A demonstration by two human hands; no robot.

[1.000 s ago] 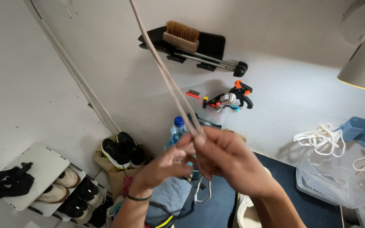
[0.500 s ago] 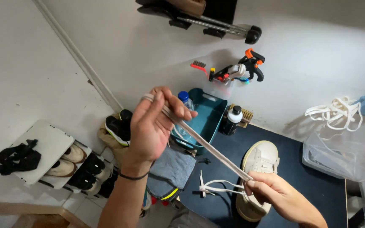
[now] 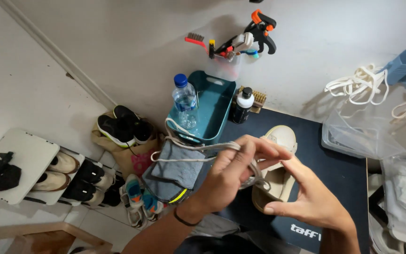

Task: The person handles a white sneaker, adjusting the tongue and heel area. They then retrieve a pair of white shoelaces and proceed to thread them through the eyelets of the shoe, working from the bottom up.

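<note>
My left hand [image 3: 233, 171], a black band on its wrist, is closed around a white shoelace [image 3: 189, 148] above a beige shoe [image 3: 280, 141]. The lace loops round its fingers and trails left over a grey cloth [image 3: 177, 164] toward a teal basin [image 3: 212, 110]. My right hand [image 3: 313, 197] sits just right of the left one, its index finger and thumb curved toward the lace loop where the two hands meet. The shoe lies on a dark mat [image 3: 344, 174], partly hidden by both hands.
A water bottle [image 3: 185, 99] stands in the basin, with a black bottle [image 3: 243, 106] and a brush [image 3: 258, 97] beside it. A clear plastic bag [image 3: 358, 136] and loose white laces [image 3: 358, 84] lie at the right. Shoes on a rack [image 3: 71, 178] and black sneakers [image 3: 121, 124] are at the left.
My left hand has dropped from its raised position and met my right hand over the shoe. The lace, stretched taut between them before, is now gathered in loops.
</note>
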